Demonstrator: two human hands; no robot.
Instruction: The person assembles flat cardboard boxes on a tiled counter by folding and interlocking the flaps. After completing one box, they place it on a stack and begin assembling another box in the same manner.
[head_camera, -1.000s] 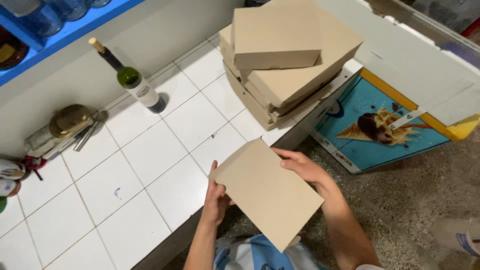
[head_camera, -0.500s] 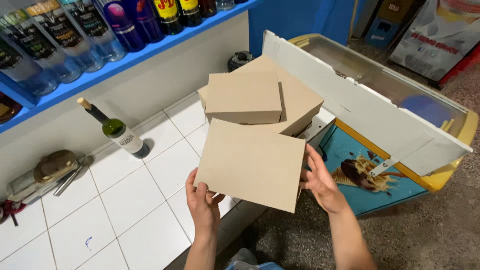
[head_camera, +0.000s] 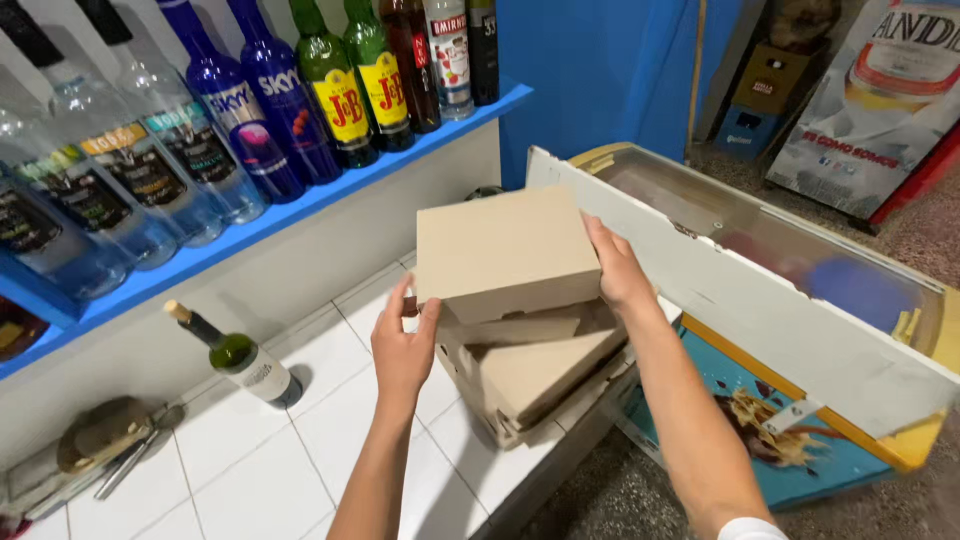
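Both hands are gripping a flat, closed tan cardboard box (head_camera: 507, 250) by its opposite short sides, holding it roughly level just above a stack of similar cardboard boxes (head_camera: 530, 365) sitting at the edge of the white tiled counter (head_camera: 250, 460). The left hand (head_camera: 403, 345) is cupping the box's near-left corner at about seven o'clock, fingers curled up against the side and thumb pressing on the edge, so that corner is being supported from below. The right hand (head_camera: 618, 268) is lying along the box's three o'clock side with fingers spread flat on the top rim and wrapping the edge, steadying it from the far side; a two-sided hold like this is keeping the wide, thin box from tipping. The box is hanging directly over the stack, its lower edge very close to the topmost box, though whether it is touching cannot be told. At nine o'clock from the stack a green wine bottle with a cork (head_camera: 235, 352) is standing on the tiles, well apart from the hands. Above, from ten to twelve o'clock, a row of liquor bottles (head_camera: 300, 90) is lining a blue shelf (head_camera: 300, 205). At three o'clock a chest freezer with a glass lid (head_camera: 800, 270) is standing beside the counter.
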